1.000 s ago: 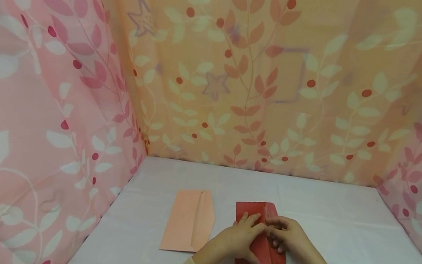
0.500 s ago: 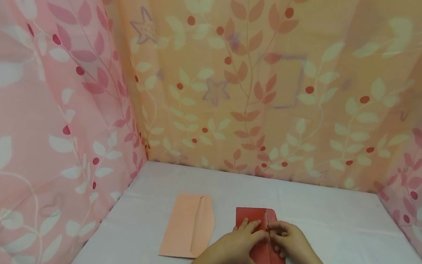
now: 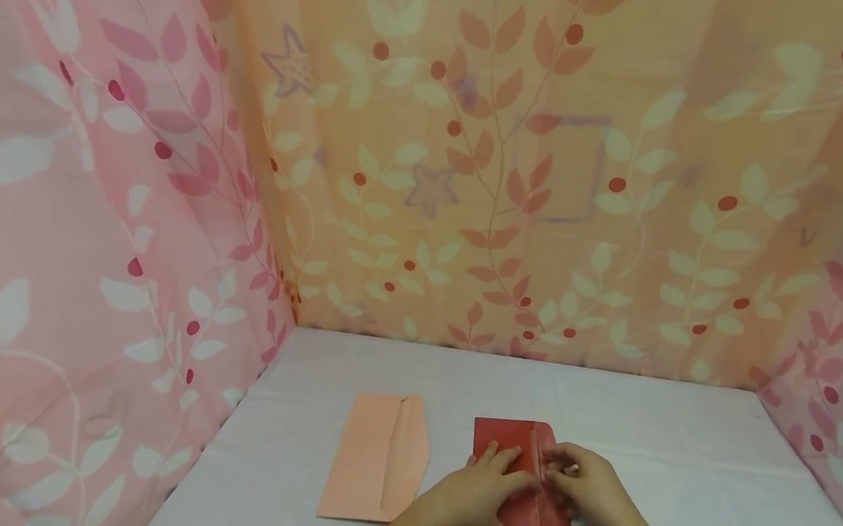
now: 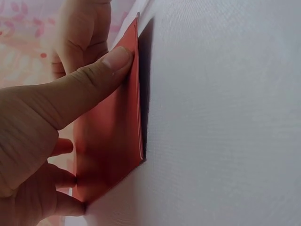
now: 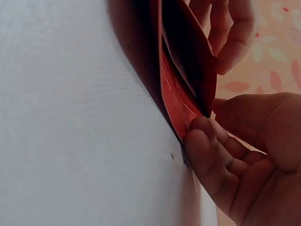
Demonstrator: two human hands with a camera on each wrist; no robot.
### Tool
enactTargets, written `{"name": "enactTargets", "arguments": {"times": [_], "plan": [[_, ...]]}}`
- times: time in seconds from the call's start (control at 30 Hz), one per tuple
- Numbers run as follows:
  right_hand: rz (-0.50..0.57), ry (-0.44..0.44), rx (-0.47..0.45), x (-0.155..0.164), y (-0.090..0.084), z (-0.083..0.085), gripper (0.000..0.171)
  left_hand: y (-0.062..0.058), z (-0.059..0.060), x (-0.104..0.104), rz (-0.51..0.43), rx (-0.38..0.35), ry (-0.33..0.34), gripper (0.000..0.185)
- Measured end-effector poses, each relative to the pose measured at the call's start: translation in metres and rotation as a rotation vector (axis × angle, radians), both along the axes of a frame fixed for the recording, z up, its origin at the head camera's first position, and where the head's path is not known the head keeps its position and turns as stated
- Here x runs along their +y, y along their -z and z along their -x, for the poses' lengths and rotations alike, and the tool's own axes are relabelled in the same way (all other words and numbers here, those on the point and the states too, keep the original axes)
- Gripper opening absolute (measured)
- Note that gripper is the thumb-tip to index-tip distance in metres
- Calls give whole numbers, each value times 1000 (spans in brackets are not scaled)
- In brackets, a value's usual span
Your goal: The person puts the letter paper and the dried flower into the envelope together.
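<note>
1. Red envelope (image 3: 521,506): lies flat on the desk (image 3: 676,452) near the front edge, long axis running away from the person, flap along its right side. Flat contact with the desk gives a firm backing for finger pressure.
2. Left hand (image 3: 480,494): rests on the left half of the red envelope with fingers spread and nearly straight. In the left wrist view the thumb (image 4: 94,80) presses the paper down near its edge. This appears to pin the envelope so that it cannot slide.
3. Right hand (image 3: 586,486): fingers curled at the flap side. In the right wrist view the fingertips (image 5: 202,136) pinch the raised flap edge of the red envelope, which stands partly lifted off the body. The grip appears to control the flap angle.
4. Both hands meet at the fold line, 1 holding, 1 working.
5. Peach envelope (image 3: 378,455): lies flat on the desk, left of the red one, apart from it, untouched.
6. Leaf-print cloth (image 3: 474,176): encloses the desk on 3 sides.
</note>
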State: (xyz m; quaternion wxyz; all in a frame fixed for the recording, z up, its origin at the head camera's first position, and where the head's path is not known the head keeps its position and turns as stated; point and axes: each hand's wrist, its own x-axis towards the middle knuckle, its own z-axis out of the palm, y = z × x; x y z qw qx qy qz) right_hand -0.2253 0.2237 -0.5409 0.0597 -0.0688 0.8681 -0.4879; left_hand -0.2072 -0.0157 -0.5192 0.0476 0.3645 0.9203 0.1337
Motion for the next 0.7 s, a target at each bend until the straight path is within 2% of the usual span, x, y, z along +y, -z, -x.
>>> {"name": "enactTargets", "arguments": {"times": [0.37, 0.5, 0.7], "plan": [[-235, -40, 227, 2, -8, 9, 25, 0, 8, -3, 40, 48, 11, 97], [-317, -71, 314, 0, -11, 11, 23, -5, 11, -3, 61, 84, 36, 85], [-382, -86, 364, -6, -15, 4, 21, -10, 12, -9, 39, 130, 75, 60]]}}
